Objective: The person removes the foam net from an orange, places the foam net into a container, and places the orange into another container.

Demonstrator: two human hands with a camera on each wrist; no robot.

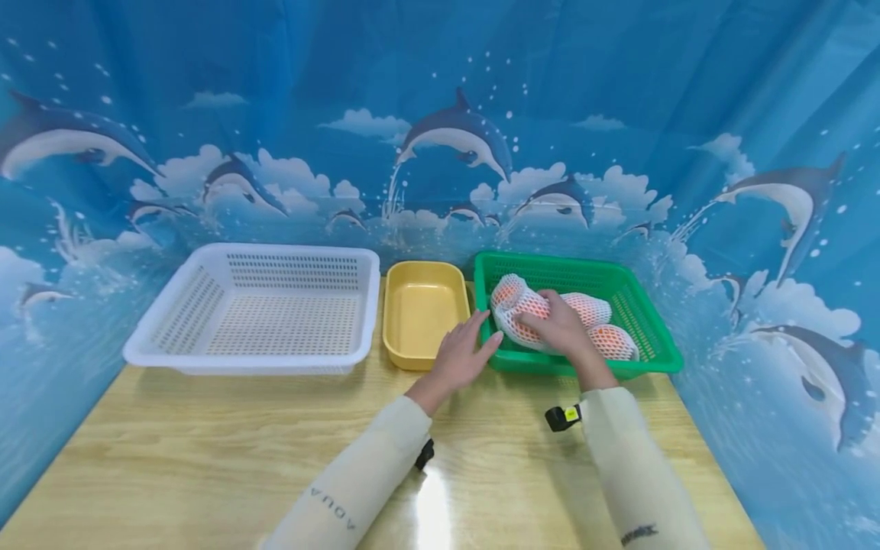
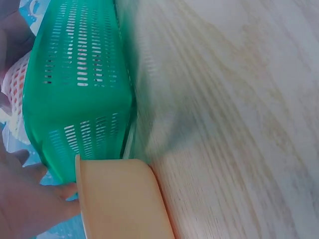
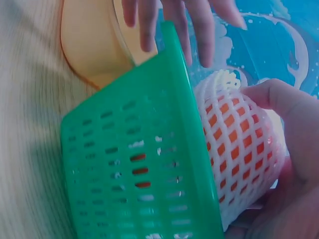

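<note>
My right hand (image 1: 560,325) reaches into the green basket (image 1: 660,328) and grips an orange-red round fruit in a white foam net (image 3: 241,144). In the right wrist view, the thumb lies on top of the net and the fingers curl under it, partly hidden. Beside it in the basket lie more netted fruits, one at the back (image 1: 587,309) and one near the front wall (image 1: 614,342). My left hand (image 1: 457,355) holds nothing; its fingers are outstretched above the gap between the yellow tray (image 1: 399,340) and the basket, fingertips right at the basket's left rim.
A large white slotted basket (image 1: 250,360) stands at the left, with the yellow tray between it and the green one. All three stand in a row at the back of the wooden table (image 1: 275,451). Behind them hangs a blue curtain (image 1: 309,61) printed with dolphins.
</note>
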